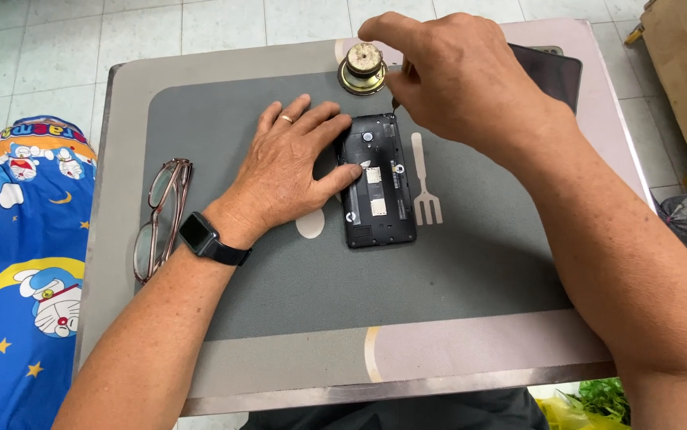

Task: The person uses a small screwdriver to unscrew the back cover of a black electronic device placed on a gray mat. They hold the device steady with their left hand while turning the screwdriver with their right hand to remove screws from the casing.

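pale floor tiles surround a small counter (121,263) with a grey mat. near its far edge, the left hand (292,163) presses flat on an opened black phone (378,181), steadying it, while the right hand (455,76) pinches a thin tool beside a round speaker magnet (363,68); glasses (160,216) rest at the left edge.

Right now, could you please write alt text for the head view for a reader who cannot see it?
A left hand presses an opened black phone flat on a grey table mat, while the right hand pinches a thin tool at the phone's top edge. Glasses lie at left; a round metal speaker part sits behind.
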